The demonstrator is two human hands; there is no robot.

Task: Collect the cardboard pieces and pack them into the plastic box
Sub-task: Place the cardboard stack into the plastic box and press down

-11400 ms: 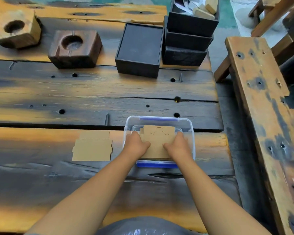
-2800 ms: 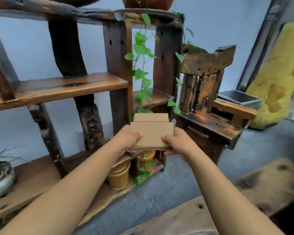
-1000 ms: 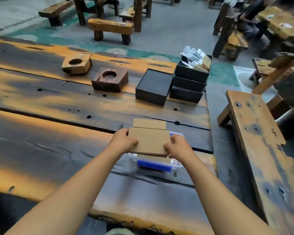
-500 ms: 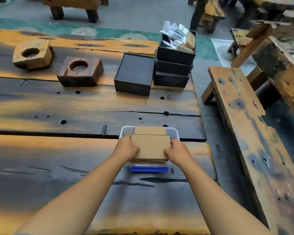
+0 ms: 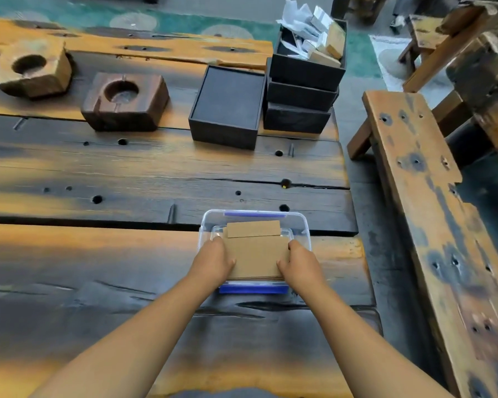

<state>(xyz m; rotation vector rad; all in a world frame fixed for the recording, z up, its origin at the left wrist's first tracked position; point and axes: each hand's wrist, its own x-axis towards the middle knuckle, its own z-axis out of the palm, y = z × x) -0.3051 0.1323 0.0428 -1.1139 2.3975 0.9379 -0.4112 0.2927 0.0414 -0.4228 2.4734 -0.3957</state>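
Note:
A clear plastic box (image 5: 304,225) with blue clips stands near the right end of the wooden table. Over its opening I hold a flat stack of brown cardboard pieces (image 5: 256,254). My left hand (image 5: 213,262) grips the stack's left edge and my right hand (image 5: 301,265) grips its right edge. The stack lies level and sits low in the box mouth, its far flap reaching toward the box's far wall. The box's inside beneath the stack is hidden.
Two wooden blocks with round holes (image 5: 32,67) (image 5: 124,100) sit at the back left. A black flat box (image 5: 227,106) and stacked black trays holding paper scraps (image 5: 304,81) stand behind. A wooden bench (image 5: 431,225) runs along the right of the table (image 5: 98,173).
Earlier I held the cardboard stack up while facing a shelf. I turned to the table and brought the stack down over the plastic box, lowering it further in the last half second.

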